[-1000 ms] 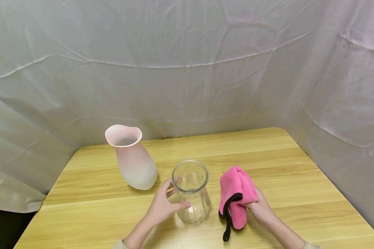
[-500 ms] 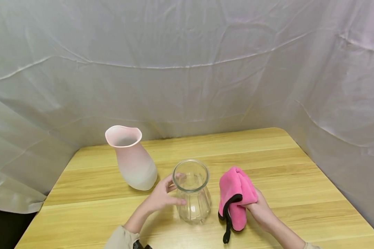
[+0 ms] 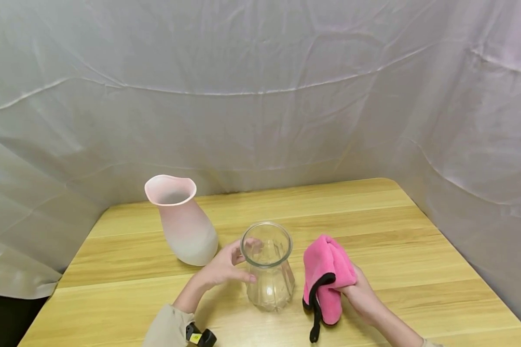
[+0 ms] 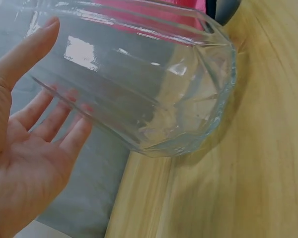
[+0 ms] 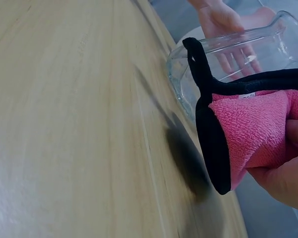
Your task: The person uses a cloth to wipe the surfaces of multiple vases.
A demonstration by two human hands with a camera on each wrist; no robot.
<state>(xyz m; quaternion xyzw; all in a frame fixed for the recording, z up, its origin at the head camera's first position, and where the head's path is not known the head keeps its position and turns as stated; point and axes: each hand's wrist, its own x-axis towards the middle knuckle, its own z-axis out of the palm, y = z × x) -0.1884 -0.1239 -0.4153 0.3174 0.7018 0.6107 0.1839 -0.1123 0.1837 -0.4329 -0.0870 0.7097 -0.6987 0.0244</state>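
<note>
A clear glass vase [image 3: 270, 284] with a thick round rim stands upright on the wooden table. At its left side is my left hand [image 3: 226, 266], thumb apart from the fingers. In the left wrist view the hand [image 4: 37, 144] has fairly straight fingers, their tips right at the glass wall, and the thumb reaches over the near side. To the right of the vase, my right hand [image 3: 361, 292] grips a folded pink towel [image 3: 328, 270] with black edging and a hanging black loop. Seen from the right wrist, the towel [image 5: 253, 129] bunches between thumb and fingers above the table.
A taller pink-and-white vase [image 3: 186, 226] with a wavy rim stands at the left, behind my left hand. Grey fabric [image 3: 260, 130] hangs around the back and sides of the table [image 3: 408, 270]. A black wrist device [image 3: 201, 336] shows at my left sleeve.
My left thumb has drawn back to the left across the glass vase, and my left forearm has turned so its wrist device shows. The right hand with the towel has barely shifted.
</note>
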